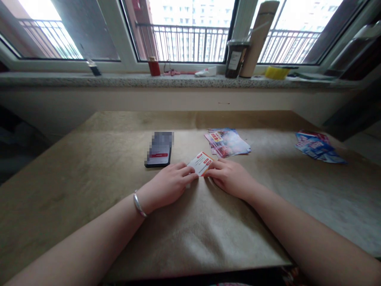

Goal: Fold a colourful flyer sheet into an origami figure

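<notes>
Between my two hands, a small white card (200,162) with red labels and an orange edge is held at a slant just over the table. My left hand (175,178) closes its fingers on the card's lower left edge; a silver bangle circles that wrist. On the lower right edge, the fingers of my right hand (229,174) pinch the same card. Just beyond my right hand lies a loose stack of colourful leaflets (229,142) with a yellow price patch. A dark phone (159,150), its screen partly blurred out, rests beyond my left hand.
More blue and red leaflets (320,147) lie fanned at the table's right. The tan-covered table (89,174) reaches to the wall under the windows. On the stone sill (119,80) stand a red container (154,66), a dark jar (236,59), a tall cardboard tube (258,37) and yellow tape (276,72).
</notes>
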Demonstrator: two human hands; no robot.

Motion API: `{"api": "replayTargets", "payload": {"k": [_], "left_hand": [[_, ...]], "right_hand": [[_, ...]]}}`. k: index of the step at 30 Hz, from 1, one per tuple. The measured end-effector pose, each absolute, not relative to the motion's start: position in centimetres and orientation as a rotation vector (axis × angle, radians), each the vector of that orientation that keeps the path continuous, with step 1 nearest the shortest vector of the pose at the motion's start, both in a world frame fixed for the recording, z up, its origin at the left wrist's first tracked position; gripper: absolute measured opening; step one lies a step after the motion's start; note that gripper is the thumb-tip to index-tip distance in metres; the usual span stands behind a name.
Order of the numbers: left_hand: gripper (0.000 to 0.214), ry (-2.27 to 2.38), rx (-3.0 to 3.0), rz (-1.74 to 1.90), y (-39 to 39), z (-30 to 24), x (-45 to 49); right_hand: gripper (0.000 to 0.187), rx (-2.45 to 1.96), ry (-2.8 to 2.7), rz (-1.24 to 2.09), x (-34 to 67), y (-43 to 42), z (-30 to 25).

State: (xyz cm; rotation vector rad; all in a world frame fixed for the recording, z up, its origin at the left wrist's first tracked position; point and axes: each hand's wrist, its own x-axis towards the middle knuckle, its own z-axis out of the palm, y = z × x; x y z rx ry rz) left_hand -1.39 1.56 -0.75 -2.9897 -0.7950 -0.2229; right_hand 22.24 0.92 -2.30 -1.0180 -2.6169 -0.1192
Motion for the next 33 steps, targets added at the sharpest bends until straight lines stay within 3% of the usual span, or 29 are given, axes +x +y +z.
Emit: {"api": "replayTargets", "payload": {"k": [23, 33], "left_hand": [[0.040, -0.919, -2.937, -0.177, 0.7, -0.7, -0.7], [0.043, -0.914, -2.955, -0.188, 0.6, -0.5, -0.8]], "right_hand": [[0.048, -1.097, -2.684, -0.058, 23.9, 0.8, -1.1], [0.044, -1.211, -2.676, 0.013, 25.2, 0.7, -0.2]]}}
